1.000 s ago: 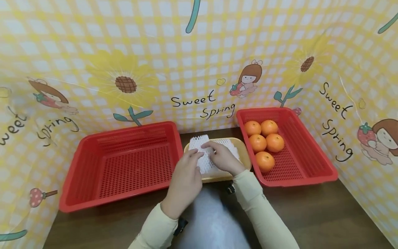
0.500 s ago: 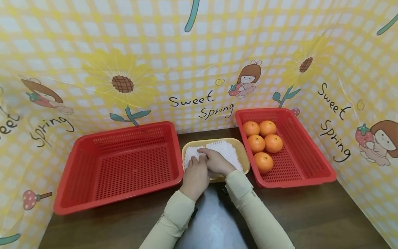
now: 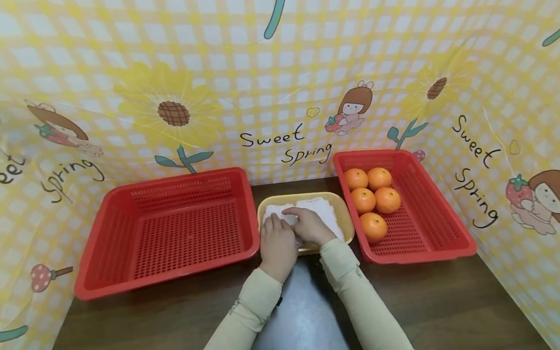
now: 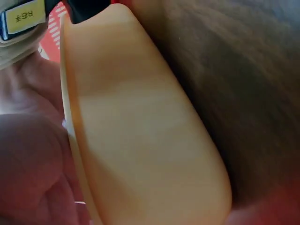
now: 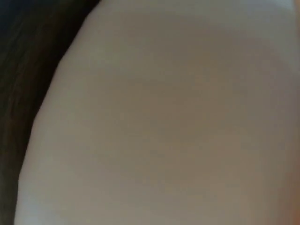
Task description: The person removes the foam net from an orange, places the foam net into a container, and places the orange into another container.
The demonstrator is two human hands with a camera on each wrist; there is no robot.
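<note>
White foam fruit nets [image 3: 321,214] lie flat in two side-by-side piles in a shallow yellow basket [image 3: 347,226]. My left hand [image 3: 280,245] reaches over the basket's front left, its fairly straight fingers resting on the left pile. Beside it, my right hand [image 3: 311,227] touches the same pile, with the index finger pointing left. The undersides of both hands and the right fingertips' hold are hidden. In the left wrist view the basket's smooth outer wall [image 4: 140,117] fills the middle, with my left hand [image 4: 33,159] at its rim. The right wrist view shows mostly a blurred pale surface [image 5: 154,117].
A large red plastic basket [image 3: 188,238] with nothing in it stands on the left. On the right, a second red basket [image 3: 420,233] holds several oranges [image 3: 373,227] along its left side. A yellow checked cloth [image 3: 271,87] walls the brown table [image 3: 459,301].
A foam net that stood raised between my hands now lies down on the left pile. My left hand has moved right and closer to my right hand. The oranges stay put.
</note>
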